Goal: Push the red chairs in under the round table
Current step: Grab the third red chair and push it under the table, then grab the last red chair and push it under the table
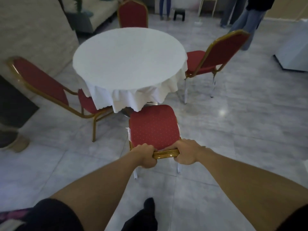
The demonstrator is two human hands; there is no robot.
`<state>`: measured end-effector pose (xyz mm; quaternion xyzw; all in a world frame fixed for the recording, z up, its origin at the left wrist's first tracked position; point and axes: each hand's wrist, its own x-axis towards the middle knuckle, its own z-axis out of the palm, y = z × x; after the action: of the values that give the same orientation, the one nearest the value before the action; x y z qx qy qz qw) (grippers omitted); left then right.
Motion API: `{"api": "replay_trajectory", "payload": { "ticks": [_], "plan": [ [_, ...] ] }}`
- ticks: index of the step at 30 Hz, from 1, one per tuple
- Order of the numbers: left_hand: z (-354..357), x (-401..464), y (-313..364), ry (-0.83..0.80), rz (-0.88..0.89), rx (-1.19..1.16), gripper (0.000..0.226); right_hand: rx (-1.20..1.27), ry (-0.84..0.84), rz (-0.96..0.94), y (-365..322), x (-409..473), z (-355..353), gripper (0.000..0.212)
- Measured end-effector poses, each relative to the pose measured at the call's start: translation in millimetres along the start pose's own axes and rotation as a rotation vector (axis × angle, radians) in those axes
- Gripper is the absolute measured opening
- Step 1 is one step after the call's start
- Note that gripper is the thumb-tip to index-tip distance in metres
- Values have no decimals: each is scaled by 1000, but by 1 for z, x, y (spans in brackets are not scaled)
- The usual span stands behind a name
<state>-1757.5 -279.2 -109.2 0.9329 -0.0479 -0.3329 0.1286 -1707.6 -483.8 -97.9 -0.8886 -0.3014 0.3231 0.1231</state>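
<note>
A round table (128, 60) under a white cloth stands in the middle. The near red chair (154, 125) faces it, its seat front just touching the hanging cloth edge. My left hand (145, 155) and my right hand (186, 151) both grip the gold top rail of this chair's back. A second red chair (45, 84) sits at the left with its seat partly under the cloth. A third red chair (216, 54) stands at the right, seat mostly outside the table. A fourth red chair (133, 14) is behind the table.
A beige wall corner (33, 30) stands close behind the left chair. A person's shoe (16, 142) is at the far left. Other people's legs (246, 19) stand at the back right, near a small dark stool (179, 14). A white box (293, 52) sits at the right edge.
</note>
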Motion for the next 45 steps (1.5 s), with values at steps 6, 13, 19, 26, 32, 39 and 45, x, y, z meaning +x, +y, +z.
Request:
{"api": "replay_trajectory", "payload": {
  "ticks": [6,13,19,26,32,39,45],
  "plan": [
    [-33,47,9,56,19,-151,37,-40,-21,15,32,35,-48,59],
    [-90,124,21,93,34,-209,47,-132,-22,109,77,90,-121,68],
    [-119,186,68,68,68,-258,52,-284,-82,198,134,108,-178,70],
    [-139,229,91,-47,81,-212,61,-360,-151,203,174,122,-203,67],
    [-186,237,86,-444,71,-319,105,-195,-473,194,196,141,-235,64],
    [-272,285,146,88,11,-211,92,49,-61,242,256,129,-333,87],
    [-341,326,233,314,-19,-37,79,58,294,196,339,104,-397,94]
  ]
}}
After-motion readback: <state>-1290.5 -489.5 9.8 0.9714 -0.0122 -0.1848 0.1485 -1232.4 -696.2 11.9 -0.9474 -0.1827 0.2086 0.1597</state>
